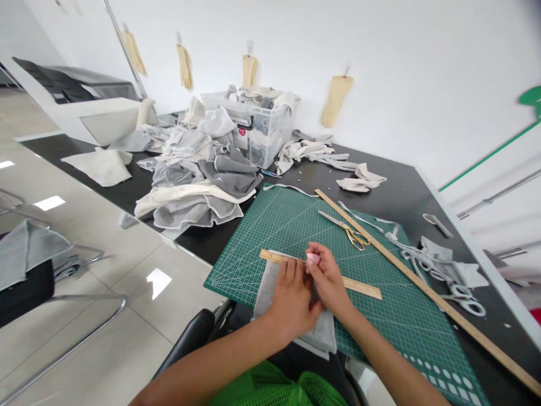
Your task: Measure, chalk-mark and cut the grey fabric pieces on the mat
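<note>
My left hand [293,301] lies flat over a folded grey cloth [264,290], its fingertips on a short wooden ruler [363,287]. The ruler rests across the far end of the cloth, at the near edge of the green cutting mat [279,211]. Close beside it, my right hand [329,279] pinches a small pink piece of tailor's chalk [313,257] between thumb and fingers, just above the ruler. Part of the cloth hangs over the table edge towards my lap, and my hands hide its middle.
Gold-handled scissors [353,234] and a long wooden ruler [406,268] lie on the mat. White-handled scissors [465,301] sit among scraps at right. A cloth pile [190,163] and a clear plastic bin [270,129] stand behind. A chair [29,276] is at left.
</note>
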The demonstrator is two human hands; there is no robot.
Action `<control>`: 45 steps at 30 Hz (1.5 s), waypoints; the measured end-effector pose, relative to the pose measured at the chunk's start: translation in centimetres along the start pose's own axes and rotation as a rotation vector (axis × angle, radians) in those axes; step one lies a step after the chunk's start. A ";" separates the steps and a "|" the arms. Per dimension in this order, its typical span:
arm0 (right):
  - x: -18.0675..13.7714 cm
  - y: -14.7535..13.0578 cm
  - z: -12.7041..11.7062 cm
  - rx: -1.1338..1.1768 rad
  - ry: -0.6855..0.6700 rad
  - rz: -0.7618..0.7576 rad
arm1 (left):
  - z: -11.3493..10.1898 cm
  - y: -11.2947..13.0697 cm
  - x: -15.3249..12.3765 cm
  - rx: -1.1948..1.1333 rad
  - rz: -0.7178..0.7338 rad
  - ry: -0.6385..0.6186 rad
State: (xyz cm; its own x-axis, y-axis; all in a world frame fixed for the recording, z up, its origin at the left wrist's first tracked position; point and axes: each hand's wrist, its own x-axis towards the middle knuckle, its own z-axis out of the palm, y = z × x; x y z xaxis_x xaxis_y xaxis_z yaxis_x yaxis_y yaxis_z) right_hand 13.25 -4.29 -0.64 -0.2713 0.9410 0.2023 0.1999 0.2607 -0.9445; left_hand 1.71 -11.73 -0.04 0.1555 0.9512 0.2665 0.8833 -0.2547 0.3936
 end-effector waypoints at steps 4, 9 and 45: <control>-0.6 -0.3 -0.2 -0.145 0.093 -0.065 | 0.9 -0.6 -0.2 0.018 0.029 0.031; -0.4 -3.3 0.2 -0.133 -0.037 -0.077 | 2.3 -1.2 -0.2 0.003 0.072 0.118; 9.1 -3.8 0.1 -0.435 -0.762 -0.214 | 0.9 0.0 0.2 0.064 0.017 -0.058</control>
State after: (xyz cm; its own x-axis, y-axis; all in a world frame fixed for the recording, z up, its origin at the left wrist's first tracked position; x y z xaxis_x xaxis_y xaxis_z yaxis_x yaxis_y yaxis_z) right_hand 9.95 3.32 4.74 -0.8628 0.5054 -0.0099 0.3700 0.6181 -0.6936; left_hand 2.11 -11.38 -0.80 0.1940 0.9559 0.2206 0.9067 -0.2606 0.3317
